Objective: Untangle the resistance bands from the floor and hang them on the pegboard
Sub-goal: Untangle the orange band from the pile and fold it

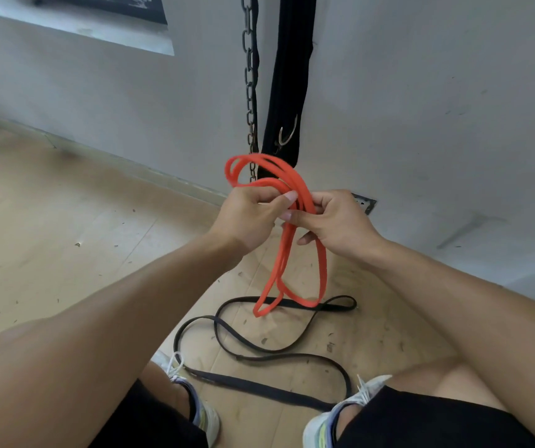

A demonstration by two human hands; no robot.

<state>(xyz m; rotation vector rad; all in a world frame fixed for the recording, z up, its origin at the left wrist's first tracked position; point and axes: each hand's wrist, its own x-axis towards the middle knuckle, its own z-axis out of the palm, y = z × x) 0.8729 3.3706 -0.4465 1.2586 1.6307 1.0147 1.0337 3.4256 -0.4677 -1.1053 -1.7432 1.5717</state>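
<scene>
1. The left hand [246, 215] and the right hand [334, 221] are raised in front of the person, above the floor [49, 221], and they almost touch each other.
2. Both hands hold the orange resistance band [322, 270], which is folded into several loops.
3. The fingers of the left hand are curled, and its thumb and fingers pinch the strands of the orange resistance band where they cross.
4. The right hand pinches the same bundle of strands just beside the left hand, with its fingers bent around them.
5. Some loops of the orange resistance band stand up above the hands, and two longer loops hang down below them.
6. The lowest hanging loop reaches down in front of the black resistance band [259, 350]; I cannot tell if they touch.
7. The black resistance band lies on the floor below the orange resistance band, in wide curves that cross each other.
8. One part of the black resistance band passes between the two shoes [324, 425] of the person.
9. Behind the orange resistance band, a metal chain [250, 76] and a black strap [288, 92] hang down along the grey wall [421, 92].
10. The black strap carries a metal ring [288, 132] near its lower end.
</scene>
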